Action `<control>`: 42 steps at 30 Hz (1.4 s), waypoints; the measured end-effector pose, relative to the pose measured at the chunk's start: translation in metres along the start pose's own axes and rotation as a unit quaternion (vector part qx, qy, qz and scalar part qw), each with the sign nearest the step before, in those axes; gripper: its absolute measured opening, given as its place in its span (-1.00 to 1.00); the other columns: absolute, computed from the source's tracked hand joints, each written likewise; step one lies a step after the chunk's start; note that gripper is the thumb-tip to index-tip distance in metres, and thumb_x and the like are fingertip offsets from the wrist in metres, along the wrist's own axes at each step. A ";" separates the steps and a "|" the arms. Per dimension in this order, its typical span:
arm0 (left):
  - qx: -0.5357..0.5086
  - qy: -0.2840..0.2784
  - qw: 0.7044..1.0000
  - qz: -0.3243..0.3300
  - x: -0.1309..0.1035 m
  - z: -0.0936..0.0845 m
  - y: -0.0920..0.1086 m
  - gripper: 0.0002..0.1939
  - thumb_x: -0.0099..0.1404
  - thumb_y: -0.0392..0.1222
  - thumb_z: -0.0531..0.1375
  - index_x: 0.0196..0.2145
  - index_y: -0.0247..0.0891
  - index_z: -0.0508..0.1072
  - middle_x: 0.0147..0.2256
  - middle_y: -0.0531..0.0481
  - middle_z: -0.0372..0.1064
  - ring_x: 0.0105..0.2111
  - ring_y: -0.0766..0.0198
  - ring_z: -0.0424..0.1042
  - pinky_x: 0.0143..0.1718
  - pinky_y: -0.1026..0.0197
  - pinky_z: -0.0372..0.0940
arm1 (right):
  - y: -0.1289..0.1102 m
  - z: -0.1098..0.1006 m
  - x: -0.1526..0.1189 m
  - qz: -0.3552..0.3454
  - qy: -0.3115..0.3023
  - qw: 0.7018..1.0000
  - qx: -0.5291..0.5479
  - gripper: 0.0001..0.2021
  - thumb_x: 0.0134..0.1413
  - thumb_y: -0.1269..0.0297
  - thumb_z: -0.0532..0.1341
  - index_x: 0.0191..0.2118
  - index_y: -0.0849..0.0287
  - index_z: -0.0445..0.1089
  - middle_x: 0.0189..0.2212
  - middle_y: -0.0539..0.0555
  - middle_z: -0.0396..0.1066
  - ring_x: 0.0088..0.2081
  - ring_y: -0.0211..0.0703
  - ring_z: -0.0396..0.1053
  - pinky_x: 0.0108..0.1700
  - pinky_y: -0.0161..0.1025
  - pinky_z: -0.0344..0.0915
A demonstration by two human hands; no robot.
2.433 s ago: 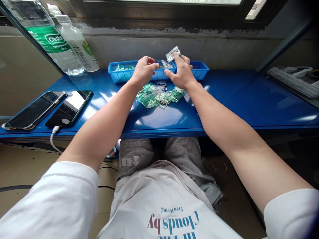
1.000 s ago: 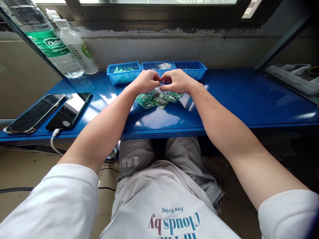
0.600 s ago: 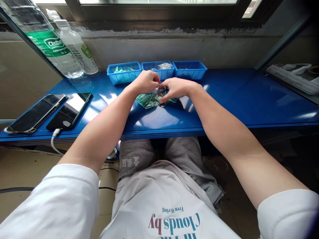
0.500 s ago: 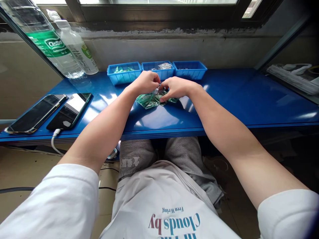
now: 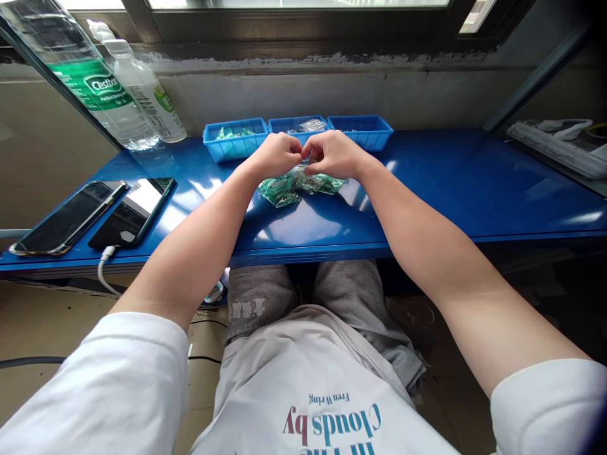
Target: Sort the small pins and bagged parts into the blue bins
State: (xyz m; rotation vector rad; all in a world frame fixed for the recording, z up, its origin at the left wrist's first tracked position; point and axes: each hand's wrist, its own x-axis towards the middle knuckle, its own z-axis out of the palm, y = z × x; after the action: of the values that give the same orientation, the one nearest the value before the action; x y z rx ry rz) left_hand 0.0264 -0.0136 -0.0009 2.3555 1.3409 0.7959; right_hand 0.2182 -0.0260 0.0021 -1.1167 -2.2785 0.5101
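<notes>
From my seat, head feed: blue table point(image 5: 474, 183) fills the mid view. Far side has three blue bins in a left-right row: left bin point(image 5: 237, 150), middle bin point(image 5: 306, 137), right bin point(image 5: 372, 140). Far left, large green-label water bottle point(image 5: 102, 85), smaller bottle point(image 5: 147, 95) just right of it. Near left, two phones point(image 5: 66, 218) side by side, slanting far-right. Both hands are at table centre, in front of the middle bin, fingertips meeting or nearly so. Left hand point(image 5: 275, 155): fingers curled in, almost closed; I can't tell what's in the pinch. Right hand point(image 5: 336, 155): half open, fingers arched, thumb set apart on the near side over the pile; grip hidden from me. Pile of green and clear packets point(image 5: 282, 193) sits under and just nearer than the hands, long axis left-right along the near edge, left end fanning nearer. Single-packet directions look mixed, I can't call one. Green packets point(image 5: 232, 133) in left bin, silvery packet point(image 5: 313, 125) in middle one. White cable point(image 5: 105, 260) at the right phone's near end.
</notes>
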 end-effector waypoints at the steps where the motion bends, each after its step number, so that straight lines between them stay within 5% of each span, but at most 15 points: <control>1: -0.016 0.001 1.000 -0.004 0.001 0.000 0.000 -0.90 0.11 -0.25 0.20 -0.44 -0.25 0.54 -0.46 -0.01 0.47 -0.27 0.16 0.46 -0.19 0.19 0.34 | 0.000 0.000 0.000 0.003 0.009 1.000 0.027 -0.77 -0.11 0.30 0.50 -0.29 0.17 0.55 -0.46 -0.01 0.49 -0.35 -0.14 0.45 -0.28 -0.21 0.37; 10: -0.232 -0.009 0.972 -0.025 0.003 -0.001 0.006 -0.75 0.41 -0.08 0.14 -0.31 -0.28 0.51 -0.38 -0.05 0.41 -0.26 0.17 0.53 -0.29 0.21 0.37 | -0.005 -0.006 0.003 0.040 0.146 0.974 0.169 -0.70 -0.06 0.11 0.55 -0.36 0.04 0.43 -0.47 0.00 0.50 -0.33 -0.07 0.49 -0.38 -0.17 0.43; 16: -0.263 -0.010 0.965 0.003 0.000 0.000 0.004 -0.79 0.24 -0.17 0.39 -0.23 -0.27 0.49 -0.35 -0.07 0.47 -0.30 0.17 0.54 -0.25 0.15 0.45 | -0.009 -0.008 0.001 0.048 0.198 0.956 0.211 -0.61 -0.13 -0.05 0.57 -0.43 -0.03 0.38 -0.42 -0.01 0.53 -0.33 -0.06 0.51 -0.39 -0.09 0.49; 25: -0.157 0.012 0.987 -0.015 -0.004 -0.006 0.013 -0.77 0.30 -0.09 0.36 -0.20 -0.29 0.50 -0.34 -0.09 0.46 -0.17 0.10 0.51 -0.15 0.06 0.44 | -0.012 -0.003 0.000 0.085 0.092 0.969 0.213 -0.60 0.01 -0.07 0.52 -0.38 0.06 0.37 -0.48 0.02 0.47 -0.40 -0.10 0.48 -0.46 -0.18 0.46; 36: -0.169 0.016 0.985 -0.027 -0.004 -0.010 0.010 -0.79 0.24 -0.08 0.37 -0.23 -0.23 0.52 -0.34 -0.07 0.50 -0.16 0.06 0.50 -0.15 -0.02 0.43 | -0.015 -0.002 0.002 0.081 0.125 0.972 0.180 -0.58 0.08 -0.16 0.45 -0.42 0.05 0.39 -0.55 -0.01 0.40 -0.43 -0.13 0.43 -0.43 -0.19 0.49; 42: -0.191 0.027 0.981 0.010 -0.002 -0.006 0.007 -0.73 0.34 0.00 0.35 -0.19 -0.26 0.50 -0.26 -0.14 0.54 -0.20 0.12 0.57 -0.18 0.07 0.46 | -0.015 -0.001 0.003 0.072 0.157 0.968 0.180 -0.61 0.13 -0.05 0.45 -0.46 0.05 0.34 -0.56 -0.01 0.35 -0.44 -0.15 0.40 -0.42 -0.21 0.44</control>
State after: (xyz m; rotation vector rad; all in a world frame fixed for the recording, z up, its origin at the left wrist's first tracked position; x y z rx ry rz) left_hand 0.0269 -0.0193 0.0065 2.0605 1.0722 1.0269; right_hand 0.2085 -0.0322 0.0118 -1.0912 -1.7557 0.7156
